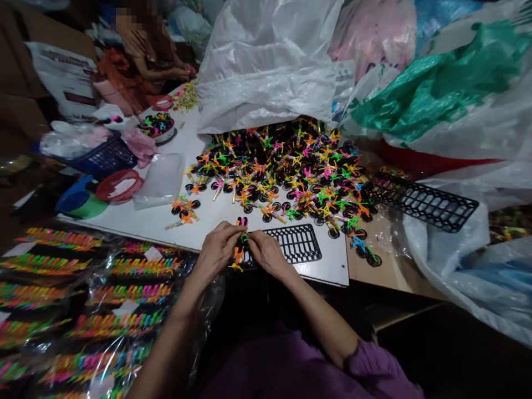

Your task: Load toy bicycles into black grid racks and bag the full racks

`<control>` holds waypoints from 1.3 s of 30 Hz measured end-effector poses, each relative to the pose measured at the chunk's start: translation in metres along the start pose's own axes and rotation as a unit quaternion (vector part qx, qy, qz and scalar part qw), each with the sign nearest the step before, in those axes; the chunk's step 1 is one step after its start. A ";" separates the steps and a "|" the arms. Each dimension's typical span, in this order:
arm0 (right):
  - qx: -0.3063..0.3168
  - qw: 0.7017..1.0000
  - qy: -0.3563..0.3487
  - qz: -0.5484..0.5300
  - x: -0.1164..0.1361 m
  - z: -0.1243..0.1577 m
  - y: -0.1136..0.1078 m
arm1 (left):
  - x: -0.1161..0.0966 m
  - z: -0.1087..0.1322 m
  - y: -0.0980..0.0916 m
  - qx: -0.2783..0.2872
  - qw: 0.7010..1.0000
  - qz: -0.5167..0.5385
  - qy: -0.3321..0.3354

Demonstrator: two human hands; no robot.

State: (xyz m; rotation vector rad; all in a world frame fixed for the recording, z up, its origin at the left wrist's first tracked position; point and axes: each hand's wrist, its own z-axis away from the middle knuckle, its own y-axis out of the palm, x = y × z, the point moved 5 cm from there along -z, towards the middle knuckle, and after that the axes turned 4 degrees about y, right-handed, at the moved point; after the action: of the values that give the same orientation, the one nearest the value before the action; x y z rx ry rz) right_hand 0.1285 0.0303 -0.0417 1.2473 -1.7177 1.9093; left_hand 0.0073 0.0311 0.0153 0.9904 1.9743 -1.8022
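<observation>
Green and orange toys (241, 241): between the left hand (218, 247) and right hand (269, 254), at the fingertips.
Hands: close together, both pinching the toys.
Black rack (297, 244): flat on the white bench (333, 267), left end beneath the fingers, stretching toward three o'clock.
Toy pile (286, 172): beyond, from eleven to two o'clock.

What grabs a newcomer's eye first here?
Probably the big heap of multicoloured pieces mid-table, in front of a large white sack. Next, the bright rows at lower left. Then, at the table's near edge, the left hand and right hand meeting at small bright parts by a black grid.
</observation>
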 end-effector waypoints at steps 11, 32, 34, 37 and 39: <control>-0.055 0.958 0.163 0.227 -0.040 -0.030 -0.074 | -0.008 -0.001 0.008 -0.039 0.989 -0.087 0.109; -0.002 0.975 0.081 -0.206 -0.010 -0.007 -0.003 | 0.010 -0.024 0.001 -0.065 0.986 -0.141 0.053; -0.009 0.980 0.088 -0.179 -0.009 0.000 0.006 | 0.007 -0.021 -0.004 -0.074 0.987 -0.133 0.057; -0.011 0.989 0.058 -0.134 -0.008 0.008 0.010 | -0.002 -0.004 -0.020 -0.132 0.984 -0.111 0.048; 0.007 0.996 0.030 -0.085 -0.005 0.011 0.010 | -0.007 0.015 -0.026 -0.136 0.986 -0.095 0.029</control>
State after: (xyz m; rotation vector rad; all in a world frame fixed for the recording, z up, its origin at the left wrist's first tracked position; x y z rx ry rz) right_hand 0.1288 0.0191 -0.0529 1.2835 -1.5195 1.8428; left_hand -0.0081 0.0155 0.0366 0.8003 2.3440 -1.5476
